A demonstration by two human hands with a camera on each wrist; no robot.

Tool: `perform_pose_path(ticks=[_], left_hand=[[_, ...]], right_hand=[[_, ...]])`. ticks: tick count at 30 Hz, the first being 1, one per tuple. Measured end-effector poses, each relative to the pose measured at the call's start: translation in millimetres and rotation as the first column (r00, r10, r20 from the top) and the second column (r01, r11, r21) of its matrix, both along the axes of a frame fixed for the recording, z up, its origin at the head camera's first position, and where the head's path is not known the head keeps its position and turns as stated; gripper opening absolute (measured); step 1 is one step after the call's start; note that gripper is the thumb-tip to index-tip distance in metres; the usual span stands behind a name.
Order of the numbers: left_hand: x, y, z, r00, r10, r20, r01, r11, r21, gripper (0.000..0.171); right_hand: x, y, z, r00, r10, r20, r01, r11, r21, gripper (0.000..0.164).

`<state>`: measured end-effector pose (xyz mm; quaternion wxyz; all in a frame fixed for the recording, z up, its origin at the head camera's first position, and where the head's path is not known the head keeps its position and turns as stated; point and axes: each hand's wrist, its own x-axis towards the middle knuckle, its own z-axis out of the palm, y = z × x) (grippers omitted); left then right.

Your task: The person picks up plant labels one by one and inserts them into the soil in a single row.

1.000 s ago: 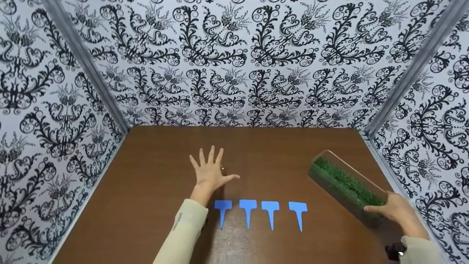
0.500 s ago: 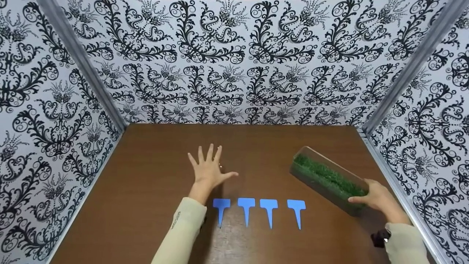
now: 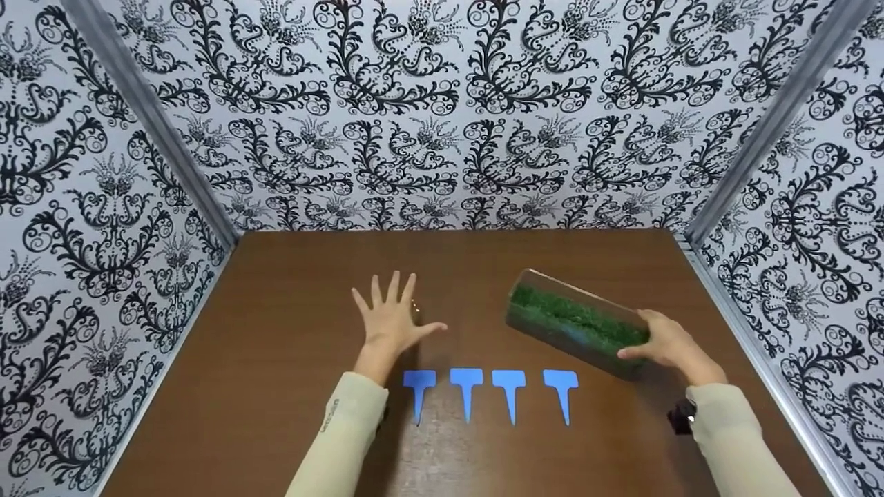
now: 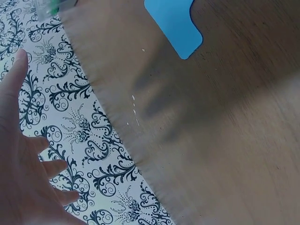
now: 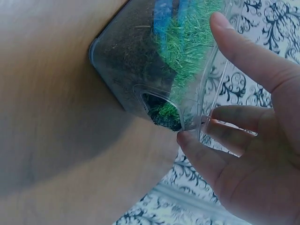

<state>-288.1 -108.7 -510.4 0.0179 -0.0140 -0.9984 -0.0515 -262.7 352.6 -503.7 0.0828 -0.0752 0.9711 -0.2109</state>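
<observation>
- Head view: brown table spread wide.
- Clear box of green grass aslant, right of centre; touching down? Can't tell.
- Right hand pinches its right end; positioning it looks the step in hand, next move calling for a steady grip.
- Left hand: fingers splayed, holding nothing.
- Four blue tags in a row, nearer the person.
</observation>
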Motion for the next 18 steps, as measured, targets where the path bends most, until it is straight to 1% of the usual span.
perform_pose_path(ticks=[10,18], left_hand=[[1.7,-1,1.7,1.0,0.0,-0.016,0.0,1.0,0.001,0.119],[5.2,-3,-0.9,1.0,0.004,-0.024,-0.004,1.0,0.005,0.118]], right_hand=[[-22.8,-36,1.5,0.996,0.077,0.044,-0.075,0.996,-0.039,0.102],[-35.5,-60,-1.7,0.99,0.122,0.067,-0.118,0.991,-0.061,0.098]])
